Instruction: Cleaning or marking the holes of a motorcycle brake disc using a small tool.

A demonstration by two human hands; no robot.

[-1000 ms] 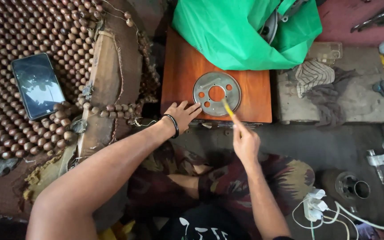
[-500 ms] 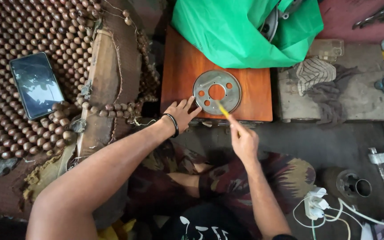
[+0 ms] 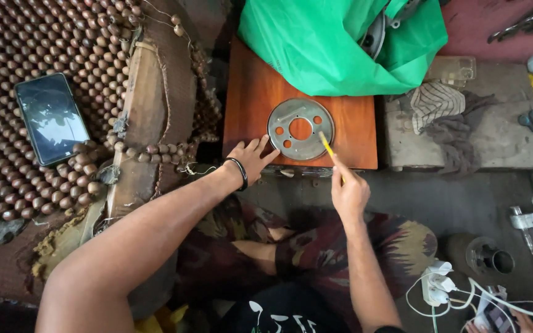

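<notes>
- Nearest: white power strip [image 3: 437, 285] w/ white cables on the floor at lower right; person's patterned trousers [image 3: 396, 237] just above/left of it.
- Right hand [image 3: 349, 192] closed round a yellow pencil [image 3: 326, 146]; pencil tip sits on the metal disc [image 3: 300, 129], at its right rim.
- Left hand [image 3: 252, 158] lies flat, fingers spread wide, on the near left corner of the wooden board [image 3: 254, 105]; fingertips just beside the disc's lower-left edge, contact can't be told. Black band [image 3: 239, 173] on that wrist.
- Disc: round, grey, big centre hole + smaller holes around it, lying flat on the board, roughly mid-board.
- Left side: beaded mat [image 3: 26, 61] w/ a dark phone [image 3: 52, 118] resting on it, screen up.
- Right of board: striped cloth [image 3: 434, 102] on a grey slab.
- Farthest: green plastic bag [image 3: 322, 43] covering the board's far edge.
</notes>
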